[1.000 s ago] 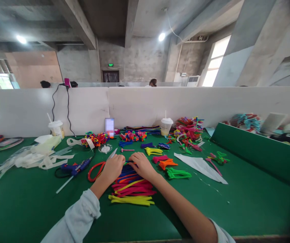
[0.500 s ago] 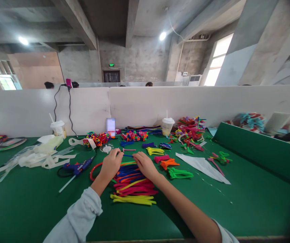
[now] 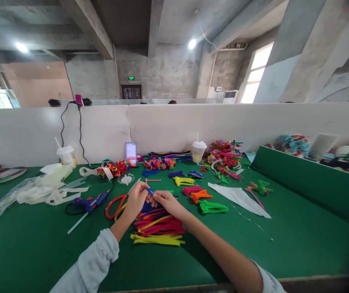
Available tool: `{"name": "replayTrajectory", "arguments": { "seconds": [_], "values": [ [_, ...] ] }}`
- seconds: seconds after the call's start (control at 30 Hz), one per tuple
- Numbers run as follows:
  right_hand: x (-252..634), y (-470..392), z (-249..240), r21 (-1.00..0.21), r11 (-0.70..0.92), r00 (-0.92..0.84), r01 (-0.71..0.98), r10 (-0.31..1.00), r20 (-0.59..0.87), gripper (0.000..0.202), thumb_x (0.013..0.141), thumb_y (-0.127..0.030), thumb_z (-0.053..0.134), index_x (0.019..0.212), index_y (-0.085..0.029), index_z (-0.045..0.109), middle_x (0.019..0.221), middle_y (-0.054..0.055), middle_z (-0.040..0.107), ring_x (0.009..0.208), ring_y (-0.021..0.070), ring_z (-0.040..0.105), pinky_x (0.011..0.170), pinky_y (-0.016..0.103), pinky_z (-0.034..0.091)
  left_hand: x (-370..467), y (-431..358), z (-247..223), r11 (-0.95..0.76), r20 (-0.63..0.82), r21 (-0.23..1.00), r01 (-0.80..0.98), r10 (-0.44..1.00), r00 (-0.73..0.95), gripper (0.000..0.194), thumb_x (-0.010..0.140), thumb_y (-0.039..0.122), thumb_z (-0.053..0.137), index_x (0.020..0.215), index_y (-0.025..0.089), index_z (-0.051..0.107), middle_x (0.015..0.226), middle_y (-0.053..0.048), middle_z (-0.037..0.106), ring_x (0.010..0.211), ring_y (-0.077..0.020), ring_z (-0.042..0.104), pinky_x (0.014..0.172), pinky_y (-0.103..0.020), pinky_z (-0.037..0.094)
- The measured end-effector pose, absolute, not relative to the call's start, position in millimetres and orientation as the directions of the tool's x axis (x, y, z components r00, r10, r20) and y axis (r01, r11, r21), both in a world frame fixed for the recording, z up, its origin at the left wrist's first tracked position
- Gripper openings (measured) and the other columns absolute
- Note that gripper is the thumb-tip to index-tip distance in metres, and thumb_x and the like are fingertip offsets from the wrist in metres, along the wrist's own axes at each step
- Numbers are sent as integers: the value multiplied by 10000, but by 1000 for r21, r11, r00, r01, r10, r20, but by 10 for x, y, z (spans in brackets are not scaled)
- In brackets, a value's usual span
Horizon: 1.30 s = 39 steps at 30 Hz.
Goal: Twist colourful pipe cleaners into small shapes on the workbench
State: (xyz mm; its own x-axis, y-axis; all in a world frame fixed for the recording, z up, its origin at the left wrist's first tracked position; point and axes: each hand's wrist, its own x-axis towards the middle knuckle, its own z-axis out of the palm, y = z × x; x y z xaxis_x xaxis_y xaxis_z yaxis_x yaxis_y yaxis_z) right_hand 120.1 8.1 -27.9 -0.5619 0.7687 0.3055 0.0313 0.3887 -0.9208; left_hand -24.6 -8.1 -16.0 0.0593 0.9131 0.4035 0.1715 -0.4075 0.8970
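Note:
My left hand (image 3: 136,199) and my right hand (image 3: 169,203) are close together over the middle of the table, fingers pinched on a short blue pipe cleaner (image 3: 149,190). Part of it is hidden by the fingers. Beneath and in front of them lies a stack of cut pipe cleaners (image 3: 160,224) in blue, orange, pink and yellow. Beside my left hand are red-handled scissors (image 3: 111,208), their blades mostly covered. To the right of my right hand rest folded bundles: a pink bundle (image 3: 192,190), an orange bundle (image 3: 201,196) and a green bundle (image 3: 213,206).
A blue glue gun (image 3: 93,202) lies left of the scissors. Behind stand a phone (image 3: 131,152) and two lidded cups, one the right cup (image 3: 198,152). White paper (image 3: 238,198) lies to the right, before a green divider (image 3: 308,175). Plastic strips (image 3: 42,189) clutter the left.
The blue pipe cleaner was stretched straight between my hands. My hands have drawn together and now bend or twist it between the fingertips. The view has shifted slightly.

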Motion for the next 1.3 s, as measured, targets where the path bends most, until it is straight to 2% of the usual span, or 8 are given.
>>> {"name": "replayTrajectory", "arguments": {
  "seconds": [0.2, 0.5, 0.6, 0.77, 0.83, 1.03, 1.2, 1.3],
  "values": [
    [1136, 128, -380, -945, 304, -455, -123, 829, 326, 323, 746, -499, 494, 716, -177, 496, 570, -25, 542, 519, 101, 483, 550, 244, 382, -210, -29, -213, -242, 243, 969, -44, 970, 10, 113, 669, 259, 521, 713, 164, 479, 587, 34, 554, 444, -98, 518, 472, -237, 438],
    [1112, 103, -432, -950, 179, -454, -255, 845, 281, 293, 713, -450, 566, 720, -182, 448, 571, -39, 537, 534, 97, 493, 567, 244, 372, -186, -119, -152, -90, 126, 959, -269, 985, 120, 152, 619, 244, 580, 686, 159, 474, 576, 45, 524, 475, -83, 518, 486, -218, 437],
    [1113, 105, -447, -949, 151, -440, -278, 858, 265, 286, 696, -431, 590, 729, -185, 447, 559, -47, 531, 529, 95, 481, 566, 242, 359, -221, -100, -160, -83, 118, 972, -220, 982, 149, 147, 629, 242, 576, 708, 147, 496, 594, 31, 536, 473, -74, 509, 474, -205, 432],
    [1129, 137, -459, -943, 162, -379, -292, 885, 269, 240, 706, -388, 586, 709, -181, 465, 552, -47, 534, 525, 88, 460, 566, 237, 337, -242, -50, -179, -262, 244, 958, 117, 959, 148, 136, 674, 272, 532, 634, 150, 489, 528, 53, 492, 412, -67, 476, 413, -191, 403],
    [1132, 149, -458, -939, 161, -373, -305, 887, 273, 236, 706, -386, 585, 710, -180, 471, 550, -48, 532, 522, 87, 454, 563, 237, 332, -236, -45, -182, -294, 268, 939, 175, 950, 157, 143, 681, 274, 521, 617, 151, 483, 526, 56, 494, 402, -63, 473, 407, -184, 395],
    [1113, 145, -458, -927, 170, -370, -334, 881, 295, 245, 708, -402, 582, 719, -181, 479, 571, -48, 518, 530, 88, 452, 563, 240, 332, -214, -76, -167, -285, 255, 952, 109, 940, 228, 122, 686, 259, 515, 656, 140, 524, 585, 20, 544, 473, -79, 507, 455, -196, 431],
    [1089, 131, -491, -929, 195, -345, -316, 888, 304, 253, 711, -413, 577, 736, -188, 464, 595, -48, 515, 547, 92, 461, 564, 241, 338, -189, -65, -207, -227, 225, 974, -4, 959, 175, 148, 672, 281, 547, 661, 136, 518, 561, 26, 534, 459, -74, 497, 458, -192, 415],
    [1075, 124, -511, -927, 198, -330, -317, 894, 304, 262, 708, -423, 574, 763, -194, 459, 585, -56, 498, 546, 94, 460, 562, 240, 339, -178, -67, -204, -225, 222, 974, 1, 960, 169, 157, 668, 291, 548, 654, 138, 515, 550, 30, 530, 443, -72, 492, 451, -191, 409]
  ]
}}
